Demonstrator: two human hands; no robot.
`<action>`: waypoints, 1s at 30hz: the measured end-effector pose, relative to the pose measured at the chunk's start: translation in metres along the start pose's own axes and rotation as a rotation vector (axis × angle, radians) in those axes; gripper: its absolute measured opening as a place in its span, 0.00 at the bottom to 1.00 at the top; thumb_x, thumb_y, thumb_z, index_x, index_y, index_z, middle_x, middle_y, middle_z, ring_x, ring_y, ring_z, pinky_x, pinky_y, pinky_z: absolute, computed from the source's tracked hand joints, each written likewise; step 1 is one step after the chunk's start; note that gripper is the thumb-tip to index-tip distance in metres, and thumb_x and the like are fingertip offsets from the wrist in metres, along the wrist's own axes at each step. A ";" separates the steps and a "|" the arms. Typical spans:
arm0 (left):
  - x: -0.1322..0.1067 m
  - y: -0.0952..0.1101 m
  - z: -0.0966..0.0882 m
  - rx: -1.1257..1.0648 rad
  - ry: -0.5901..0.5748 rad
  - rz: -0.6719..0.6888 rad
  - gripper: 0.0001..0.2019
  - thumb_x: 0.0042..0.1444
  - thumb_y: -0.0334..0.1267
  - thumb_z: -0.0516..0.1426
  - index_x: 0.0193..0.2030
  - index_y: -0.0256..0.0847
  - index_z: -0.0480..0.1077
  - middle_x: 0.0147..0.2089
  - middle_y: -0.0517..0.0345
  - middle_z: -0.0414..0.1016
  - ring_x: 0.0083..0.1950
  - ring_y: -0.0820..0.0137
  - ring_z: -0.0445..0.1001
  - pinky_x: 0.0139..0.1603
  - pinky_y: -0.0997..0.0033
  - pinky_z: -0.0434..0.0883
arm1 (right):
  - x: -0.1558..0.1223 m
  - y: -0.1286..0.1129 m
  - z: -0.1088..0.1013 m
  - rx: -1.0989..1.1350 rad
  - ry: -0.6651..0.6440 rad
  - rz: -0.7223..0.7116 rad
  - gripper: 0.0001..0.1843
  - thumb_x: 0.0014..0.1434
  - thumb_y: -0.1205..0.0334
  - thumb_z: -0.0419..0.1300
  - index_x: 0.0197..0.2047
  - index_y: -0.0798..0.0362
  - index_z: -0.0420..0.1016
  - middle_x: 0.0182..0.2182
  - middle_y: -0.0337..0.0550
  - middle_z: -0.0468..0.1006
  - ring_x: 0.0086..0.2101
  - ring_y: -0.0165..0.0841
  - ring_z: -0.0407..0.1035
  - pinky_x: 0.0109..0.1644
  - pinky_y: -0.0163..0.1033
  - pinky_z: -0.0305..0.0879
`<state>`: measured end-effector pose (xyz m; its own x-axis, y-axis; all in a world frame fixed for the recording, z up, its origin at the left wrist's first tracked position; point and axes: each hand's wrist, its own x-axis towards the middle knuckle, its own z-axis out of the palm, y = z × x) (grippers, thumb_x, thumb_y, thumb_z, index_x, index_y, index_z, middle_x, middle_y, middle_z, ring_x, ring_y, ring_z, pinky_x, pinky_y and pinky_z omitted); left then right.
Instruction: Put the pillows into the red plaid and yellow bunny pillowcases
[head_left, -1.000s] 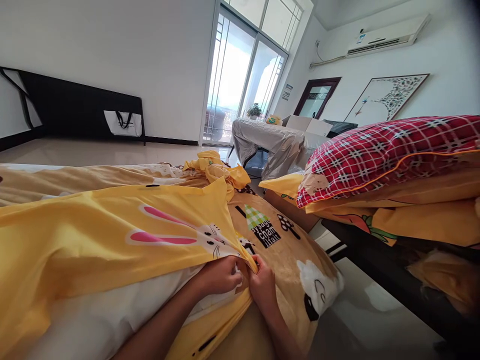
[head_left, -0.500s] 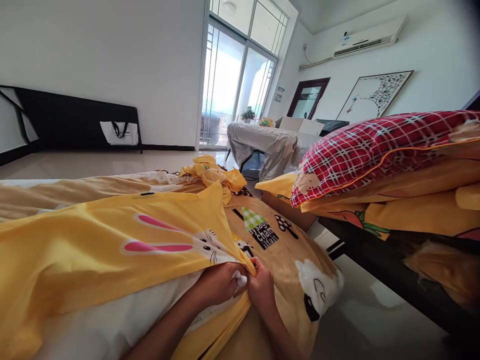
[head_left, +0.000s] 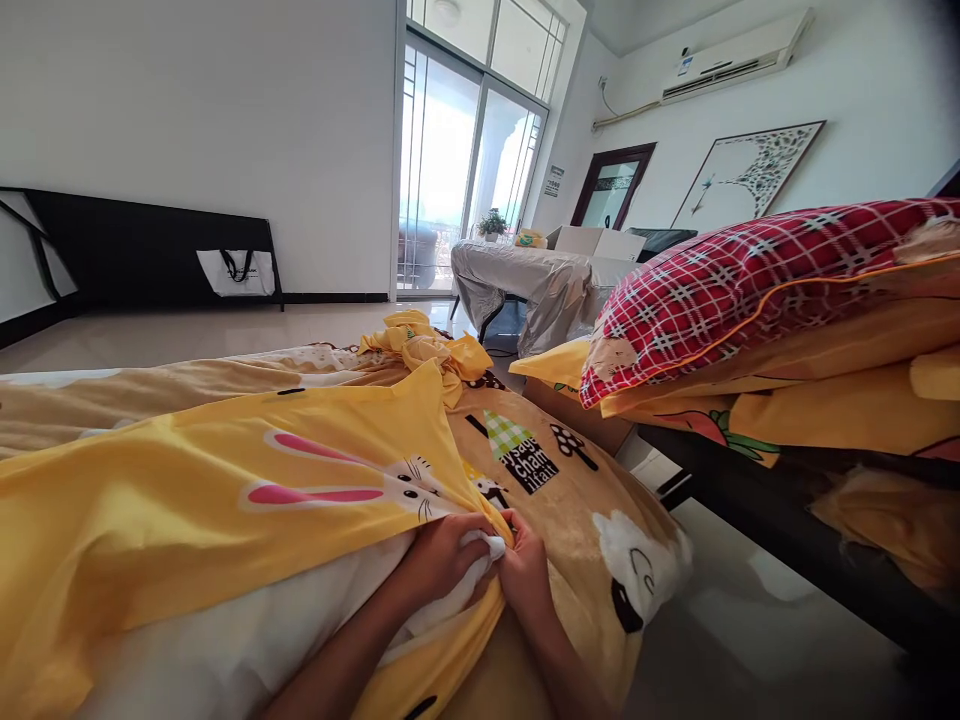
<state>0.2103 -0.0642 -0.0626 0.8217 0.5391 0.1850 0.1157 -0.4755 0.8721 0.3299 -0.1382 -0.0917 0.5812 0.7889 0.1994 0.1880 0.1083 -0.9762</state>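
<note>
A yellow duvet cover (head_left: 195, 470) with a rabbit print lies spread over a white quilt (head_left: 262, 630), which shows along the cover's near opening. My left hand (head_left: 448, 555) is closed on a corner of the white quilt; a white tip sticks out between thumb and fingers. Right beside it, my right hand (head_left: 526, 565) pinches the gathered yellow edge of the cover. The two hands nearly touch, and the fingertips are partly hidden in the cloth. Beneath them lies a tan blanket (head_left: 540, 530) with printed pictures.
A bunched yellow cloth (head_left: 420, 345) rests beyond the cover. To the right, a red plaid pillow (head_left: 697, 300) tops folded yellow bedding on a dark frame (head_left: 750, 525). Farther back stand a plastic-covered table (head_left: 517, 265) and a white bag (head_left: 236, 272) by the wall.
My left hand has shifted slightly right and up, bringing the white quilt corner against my right hand. My right hand still grips the yellow edge. The view has tilted slightly.
</note>
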 end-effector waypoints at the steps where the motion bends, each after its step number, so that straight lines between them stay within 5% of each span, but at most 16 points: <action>1: 0.001 -0.001 0.001 -0.002 0.004 -0.013 0.10 0.54 0.32 0.53 0.38 0.40 0.75 0.40 0.59 0.80 0.43 0.67 0.75 0.49 0.72 0.68 | 0.000 0.000 0.000 0.007 0.008 0.012 0.07 0.42 0.65 0.57 0.30 0.52 0.69 0.25 0.37 0.75 0.29 0.36 0.68 0.33 0.36 0.65; 7: 0.006 -0.007 0.007 0.071 0.087 -0.138 0.12 0.51 0.29 0.56 0.40 0.40 0.78 0.44 0.56 0.81 0.50 0.63 0.75 0.56 0.65 0.67 | 0.000 -0.003 0.002 0.055 0.035 0.039 0.06 0.47 0.60 0.58 0.29 0.52 0.70 0.24 0.39 0.75 0.27 0.35 0.67 0.31 0.36 0.65; 17: 0.020 -0.008 0.007 0.127 0.099 -0.185 0.12 0.47 0.29 0.58 0.38 0.39 0.78 0.43 0.54 0.81 0.46 0.64 0.77 0.50 0.69 0.70 | -0.002 -0.007 0.005 -0.083 0.030 -0.026 0.08 0.49 0.56 0.60 0.29 0.52 0.69 0.24 0.39 0.75 0.27 0.35 0.67 0.31 0.36 0.64; 24: 0.015 0.000 0.012 0.294 0.184 -0.290 0.12 0.50 0.31 0.56 0.40 0.34 0.78 0.43 0.40 0.79 0.47 0.53 0.76 0.49 0.58 0.70 | -0.003 -0.004 0.004 -0.074 -0.008 0.002 0.12 0.52 0.52 0.60 0.29 0.51 0.67 0.24 0.38 0.72 0.26 0.34 0.65 0.31 0.36 0.63; 30: 0.010 -0.003 0.009 0.213 0.158 -0.184 0.14 0.56 0.34 0.53 0.45 0.44 0.78 0.47 0.56 0.81 0.51 0.65 0.76 0.53 0.71 0.69 | 0.000 -0.013 0.002 -0.105 -0.072 0.015 0.13 0.52 0.50 0.58 0.30 0.51 0.67 0.25 0.40 0.74 0.29 0.36 0.67 0.33 0.37 0.64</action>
<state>0.2234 -0.0636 -0.0676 0.6809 0.7232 0.1156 0.3825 -0.4857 0.7860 0.3257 -0.1380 -0.0795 0.5269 0.8319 0.1742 0.2638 0.0347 -0.9639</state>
